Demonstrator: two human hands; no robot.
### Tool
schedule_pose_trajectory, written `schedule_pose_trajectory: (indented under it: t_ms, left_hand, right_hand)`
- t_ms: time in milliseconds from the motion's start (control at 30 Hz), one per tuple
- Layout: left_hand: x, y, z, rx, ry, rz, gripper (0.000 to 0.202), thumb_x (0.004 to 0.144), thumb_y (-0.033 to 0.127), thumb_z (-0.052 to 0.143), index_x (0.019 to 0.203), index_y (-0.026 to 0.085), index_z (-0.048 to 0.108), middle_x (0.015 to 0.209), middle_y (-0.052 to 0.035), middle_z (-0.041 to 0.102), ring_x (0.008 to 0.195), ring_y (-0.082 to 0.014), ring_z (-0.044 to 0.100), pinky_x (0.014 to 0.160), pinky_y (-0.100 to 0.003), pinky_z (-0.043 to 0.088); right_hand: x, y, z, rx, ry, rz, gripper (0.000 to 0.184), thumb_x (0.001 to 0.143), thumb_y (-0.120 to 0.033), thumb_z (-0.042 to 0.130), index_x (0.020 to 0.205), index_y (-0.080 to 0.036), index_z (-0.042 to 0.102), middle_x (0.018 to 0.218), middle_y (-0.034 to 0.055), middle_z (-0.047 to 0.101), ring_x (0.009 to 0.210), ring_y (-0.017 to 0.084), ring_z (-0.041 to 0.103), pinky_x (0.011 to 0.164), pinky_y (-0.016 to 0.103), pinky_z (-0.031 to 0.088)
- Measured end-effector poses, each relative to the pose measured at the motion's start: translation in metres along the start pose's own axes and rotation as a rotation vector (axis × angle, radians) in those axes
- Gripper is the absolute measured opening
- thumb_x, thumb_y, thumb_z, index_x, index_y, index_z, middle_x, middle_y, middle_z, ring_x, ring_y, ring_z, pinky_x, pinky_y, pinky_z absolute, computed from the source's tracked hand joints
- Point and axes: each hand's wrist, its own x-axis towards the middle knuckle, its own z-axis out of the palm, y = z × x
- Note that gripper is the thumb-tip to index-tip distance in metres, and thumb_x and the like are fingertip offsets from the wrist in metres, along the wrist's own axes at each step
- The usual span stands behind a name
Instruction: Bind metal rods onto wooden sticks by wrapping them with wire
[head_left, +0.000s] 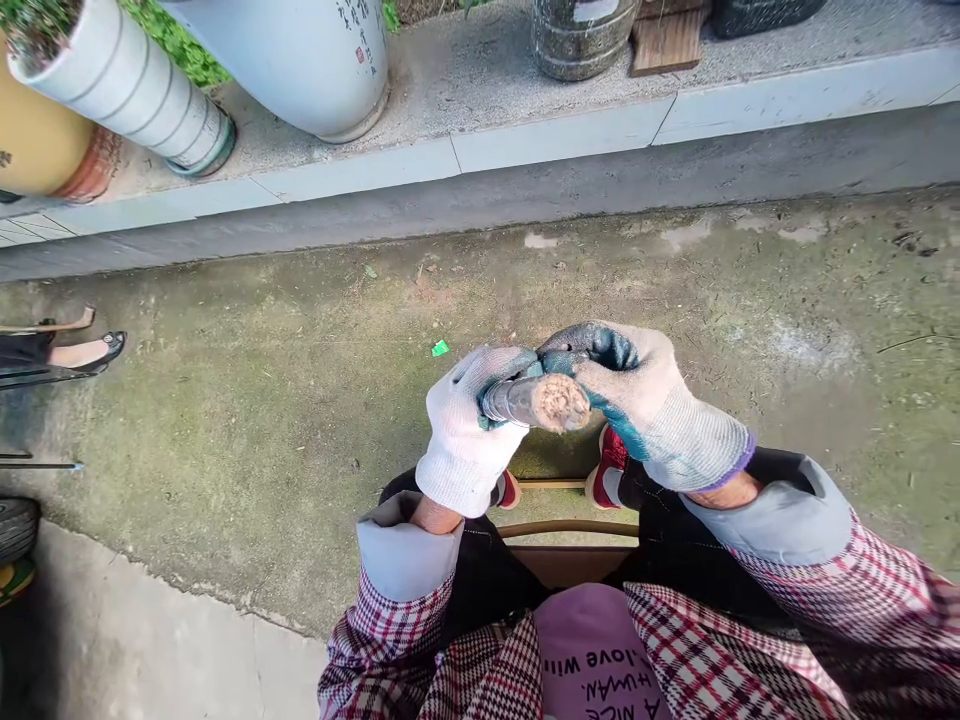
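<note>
A thick round stick points its rough, tan end up toward me. Silvery wire-like bands wrap its side just behind that end. My left hand, in a white work glove with a dark green coated palm, is closed around the stick. My right hand, gloved alike, has its fingers curled and pinched together beside the stick, close to the left fingertips. What those right fingers hold, if anything, is hidden. The rest of the stick is out of sight below the hands.
Ahead runs a low tiled ledge bearing a white pot, a ridged planter and a dark jar. A green scrap lies on the concrete. Another person's foot shows at left.
</note>
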Motion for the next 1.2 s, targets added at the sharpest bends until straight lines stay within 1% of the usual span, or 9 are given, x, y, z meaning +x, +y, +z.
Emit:
schedule_pose_trajectory:
  t_ms: [100,200,300,367,467,567,700,967,1200]
  left_hand:
    - [0.004,0.007,0.002,-0.144,-0.021,-0.222,0.017,0.068,0.024,0.080,0.081,0.024,0.070,0.077,-0.0011,0.070,0.070,-0.0193,0.068,0.068,-0.031,0.058]
    - [0.009,0.009,0.003,-0.496,-0.177,-0.541,0.015,0.074,0.031,0.072,0.074,0.021,0.060,0.056,0.0038,0.054,0.046,-0.0122,0.052,0.045,-0.026,0.049]
    - [0.012,0.006,0.002,-0.885,-0.365,-0.731,0.031,0.075,0.036,0.068,0.063,0.022,0.043,0.047,0.0089,0.035,0.037,-0.0076,0.036,0.039,-0.024,0.043]
    - [0.012,0.006,0.001,-0.956,-0.387,-0.756,0.034,0.075,0.036,0.069,0.063,0.022,0.041,0.048,0.0095,0.034,0.038,-0.0071,0.036,0.040,-0.024,0.045]
    - [0.011,0.015,0.000,-0.801,-0.326,-0.688,0.020,0.072,0.032,0.071,0.076,0.020,0.056,0.053,0.0072,0.046,0.043,-0.0102,0.047,0.045,-0.025,0.048]
    - [0.010,0.026,0.002,-0.581,-0.202,-0.571,0.030,0.067,0.026,0.074,0.094,0.019,0.064,0.063,0.0045,0.057,0.049,-0.0124,0.055,0.046,-0.026,0.047]
    - [0.008,0.022,0.008,-0.213,-0.021,-0.333,0.020,0.068,0.029,0.077,0.082,0.020,0.065,0.074,0.0000,0.066,0.062,-0.0150,0.062,0.060,-0.029,0.053]
    - [0.002,-0.004,0.001,0.301,-0.061,0.182,0.017,0.078,0.022,0.072,0.095,0.025,0.072,0.089,-0.0003,0.073,0.083,-0.0186,0.071,0.076,-0.028,0.055]
    - [0.006,-0.001,-0.003,0.423,-0.196,0.251,0.026,0.081,0.018,0.066,0.106,0.025,0.071,0.100,-0.0019,0.075,0.090,-0.0195,0.072,0.083,-0.028,0.055]
  right_hand:
    - [-0.006,0.001,-0.004,-0.233,0.019,-0.155,0.016,0.087,-0.035,0.066,0.087,-0.021,0.073,0.074,0.0016,0.070,0.064,0.017,0.062,0.056,0.027,0.049]
    - [-0.008,-0.001,-0.010,-0.631,-0.029,-0.449,0.018,0.092,-0.029,0.059,0.093,-0.021,0.074,0.077,0.0029,0.071,0.069,0.018,0.063,0.061,0.029,0.046]
    - [-0.005,-0.003,-0.015,-0.906,-0.083,-0.705,0.023,0.095,-0.029,0.054,0.093,-0.020,0.075,0.074,0.0052,0.070,0.066,0.019,0.060,0.059,0.031,0.041]
    - [-0.003,-0.004,-0.017,-0.889,-0.071,-0.684,0.020,0.094,-0.028,0.056,0.093,-0.021,0.075,0.076,0.0046,0.071,0.068,0.019,0.062,0.061,0.031,0.044]
    - [-0.003,-0.005,-0.015,-0.654,0.000,-0.475,0.013,0.088,-0.024,0.061,0.092,-0.023,0.073,0.083,0.0020,0.073,0.073,0.019,0.066,0.068,0.031,0.050]
    - [-0.004,-0.003,-0.013,-0.402,0.079,-0.328,0.011,0.084,-0.019,0.061,0.087,-0.022,0.071,0.085,0.0012,0.073,0.076,0.019,0.067,0.070,0.030,0.052]
    - [-0.004,0.001,-0.010,-0.332,0.109,-0.305,0.009,0.082,-0.018,0.062,0.083,-0.022,0.070,0.083,0.0006,0.072,0.076,0.018,0.066,0.070,0.029,0.053]
    - [-0.002,-0.008,-0.016,-0.660,0.033,-0.404,0.007,0.082,-0.020,0.062,0.078,-0.023,0.067,0.075,0.0004,0.070,0.067,0.017,0.062,0.065,0.028,0.046]
    - [0.009,-0.016,-0.029,-0.513,-0.168,-0.242,0.012,0.079,-0.027,0.059,0.074,-0.019,0.066,0.065,0.0001,0.063,0.059,0.015,0.054,0.055,0.028,0.041]
